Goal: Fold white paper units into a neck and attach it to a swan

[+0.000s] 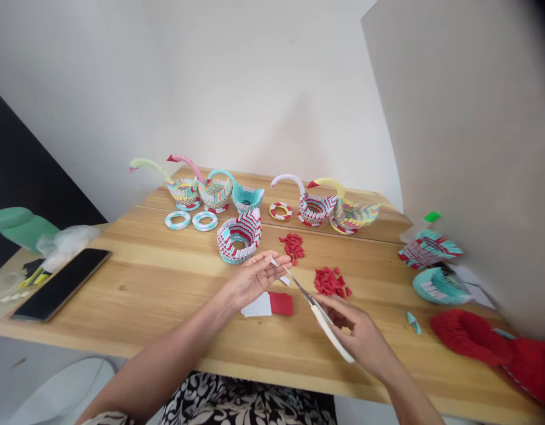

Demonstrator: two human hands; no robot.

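My left hand (253, 280) pinches a small white paper piece (275, 262) between thumb and fingers, palm turned up. In my right hand (354, 330) is a pair of white-handled scissors (328, 333), its blades pointing toward the paper at my left fingertips. Below my left hand, white paper slips (258, 306) lie beside red paper slips (281, 303). Two piles of small folded red pieces, one farther back (292, 246) and one nearer (331, 281), lie beyond my hands. A striped paper basket body (239, 237) stands behind my left hand.
Several paper swans, one with a teal neck (220, 173), stand along the back with blue-white rings (204, 221) and a red-white ring (280, 211). A black phone (62, 283) lies at left. Teal paper parts (439, 285) and a red padded object (471, 336) are at right.
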